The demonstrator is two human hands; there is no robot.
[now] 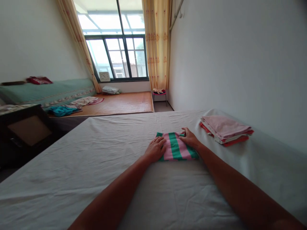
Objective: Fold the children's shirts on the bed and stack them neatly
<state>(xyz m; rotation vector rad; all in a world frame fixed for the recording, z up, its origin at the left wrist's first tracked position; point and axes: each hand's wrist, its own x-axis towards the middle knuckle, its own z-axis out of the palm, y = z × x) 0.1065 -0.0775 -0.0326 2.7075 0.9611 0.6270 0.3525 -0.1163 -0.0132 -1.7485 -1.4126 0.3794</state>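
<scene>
Cloth striped in pink and green [175, 148], laid as a flat, compact rectangle, lies beneath your two hands on the broad surface covered with a wrinkled white sheet [72, 156], nearer its far edge than you are, and closer to its right side than its left edge. Your left hand [156, 149] rests palm down over the cloth's left end, fingers together, seemingly pressing rather than gripping. Your right hand [190, 138] bends over the far right corner, thumb and fingers a little apart; whether fabric is pinched between them, you cannot tell from this view.

Folding of this piece looks well advanced, yet your right hand hides part of it, so whether any fold is left is unclear. Near the surface's far right corner, beside the plain white wall [240, 57], sits a stack of folded pink, white and orange-red cloths [225, 126], apparently finished; your striped piece lies apart from it. Past the far edge, a low bed topped with a shiny brown mat [127, 100] carries a crumpled teal cloth [62, 110].
</scene>
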